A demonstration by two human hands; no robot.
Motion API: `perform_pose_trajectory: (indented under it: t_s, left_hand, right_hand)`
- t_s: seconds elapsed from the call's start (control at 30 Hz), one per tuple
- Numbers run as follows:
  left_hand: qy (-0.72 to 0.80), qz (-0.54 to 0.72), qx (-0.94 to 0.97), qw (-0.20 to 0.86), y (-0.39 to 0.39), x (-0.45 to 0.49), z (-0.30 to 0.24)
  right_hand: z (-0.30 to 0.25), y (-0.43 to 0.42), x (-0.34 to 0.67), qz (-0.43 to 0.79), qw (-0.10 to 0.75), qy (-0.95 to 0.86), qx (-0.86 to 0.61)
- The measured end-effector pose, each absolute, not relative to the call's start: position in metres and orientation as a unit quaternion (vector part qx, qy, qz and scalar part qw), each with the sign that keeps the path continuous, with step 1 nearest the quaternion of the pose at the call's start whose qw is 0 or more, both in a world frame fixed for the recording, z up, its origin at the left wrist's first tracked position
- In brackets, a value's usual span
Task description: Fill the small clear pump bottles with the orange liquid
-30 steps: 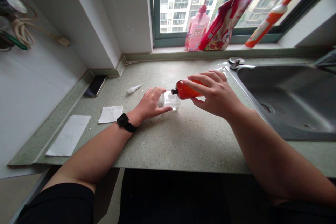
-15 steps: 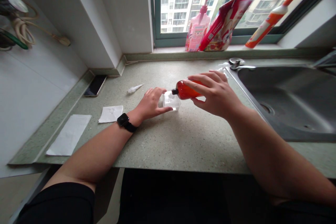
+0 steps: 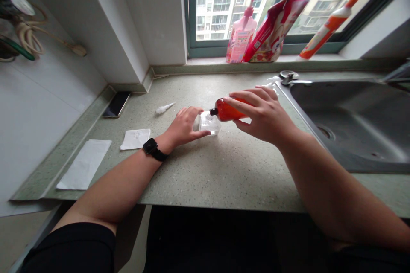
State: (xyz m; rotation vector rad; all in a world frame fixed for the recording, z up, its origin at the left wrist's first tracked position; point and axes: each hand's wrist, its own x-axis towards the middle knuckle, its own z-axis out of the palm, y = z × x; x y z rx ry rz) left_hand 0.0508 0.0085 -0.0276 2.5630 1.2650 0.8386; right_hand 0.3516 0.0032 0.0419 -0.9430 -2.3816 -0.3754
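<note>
Almost nothing has moved: the left hand (image 3: pixel 183 126) grips a clear bottle (image 3: pixel 209 123) on the bench (image 3: pixel 224 175), the right hand (image 3: pixel 262 115) a tilted red bottle (image 3: pixel 226 109); a slip could spill it.

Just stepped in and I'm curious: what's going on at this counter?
A person is working at a speckled green counter beside a steel sink. Their left hand rests over a clear square bottle on the counter. Their right hand holds a red-orange bottle tilted, with its black neck at the clear bottle's mouth.
</note>
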Motion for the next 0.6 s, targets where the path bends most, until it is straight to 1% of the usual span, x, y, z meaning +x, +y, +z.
perform_pose_trajectory:
  t_s: [0.6]
  left_hand:
    - [0.419, 0.285, 0.858, 0.084, 0.0079, 0.0505, -0.0269]
  right_hand:
    - [0.0434, 0.001, 0.3504, -0.14, 0.276, -0.884, -0.351]
